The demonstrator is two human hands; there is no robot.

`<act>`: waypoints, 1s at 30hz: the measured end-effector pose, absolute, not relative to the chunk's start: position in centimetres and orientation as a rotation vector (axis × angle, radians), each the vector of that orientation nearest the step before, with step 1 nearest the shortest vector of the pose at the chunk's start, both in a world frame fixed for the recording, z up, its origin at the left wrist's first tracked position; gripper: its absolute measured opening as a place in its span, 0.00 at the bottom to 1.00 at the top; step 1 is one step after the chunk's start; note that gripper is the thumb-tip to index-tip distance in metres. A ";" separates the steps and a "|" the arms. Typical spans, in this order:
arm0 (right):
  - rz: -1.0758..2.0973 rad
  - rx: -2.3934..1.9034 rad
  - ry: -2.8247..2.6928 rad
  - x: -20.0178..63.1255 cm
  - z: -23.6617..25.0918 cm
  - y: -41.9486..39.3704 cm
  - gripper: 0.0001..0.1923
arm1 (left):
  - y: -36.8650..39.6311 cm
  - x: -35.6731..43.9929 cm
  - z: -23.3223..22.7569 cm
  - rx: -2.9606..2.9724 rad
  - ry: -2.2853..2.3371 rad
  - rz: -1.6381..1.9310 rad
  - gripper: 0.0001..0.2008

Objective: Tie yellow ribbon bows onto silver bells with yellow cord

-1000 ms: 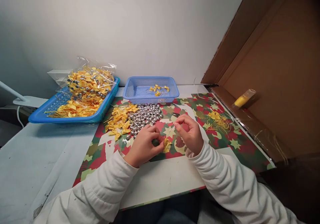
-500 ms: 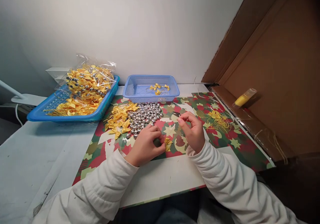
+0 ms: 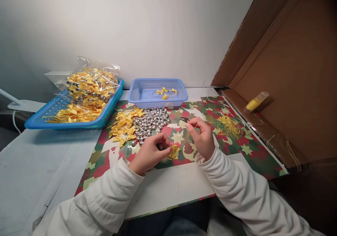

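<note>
Over mat (image 3: 243,165) | R grip (image 3: 202,137) pressed tog., farther fr. yellow bow (image 3: 174,152) vs earlier | L grip (image 3: 152,153): can't tell

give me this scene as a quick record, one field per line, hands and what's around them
left hand: fingertips at a yellow bow; firmness of grip unclear
right hand: thumb and forefinger pinched together; anything between them too fine to make out
beyond left hand: silver beads, with a pile of yellow bows to their left
back centre: light blue basket, a few yellow bows inside
back left: blue tray with yellow pieces and a clear bag
right side: tangled gold cords; yellow tube farther right
surface: patterned sheet
</note>
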State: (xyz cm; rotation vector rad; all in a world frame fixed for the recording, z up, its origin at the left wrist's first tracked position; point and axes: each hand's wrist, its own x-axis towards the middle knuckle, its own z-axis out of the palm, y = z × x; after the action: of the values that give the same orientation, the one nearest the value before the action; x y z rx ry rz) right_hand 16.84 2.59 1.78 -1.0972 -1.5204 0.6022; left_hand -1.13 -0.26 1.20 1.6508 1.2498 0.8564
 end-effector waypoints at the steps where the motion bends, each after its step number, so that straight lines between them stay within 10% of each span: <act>1: 0.606 -1.096 -1.518 16.8 1.8 2.6 0.07 | -0.3 -1.2 1.2 1.663 1.242 0.841 0.05; 30: 0.739 -0.830 -1.699 16.7 2.1 2.6 0.07 | 0.2 -1.8 2.3 1.952 1.190 0.953 0.09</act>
State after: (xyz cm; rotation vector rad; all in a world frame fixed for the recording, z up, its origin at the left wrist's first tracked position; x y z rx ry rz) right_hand 16.68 2.58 2.07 -0.8301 -1.6993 0.7391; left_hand -1.77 0.22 2.30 1.9517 1.1897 0.9525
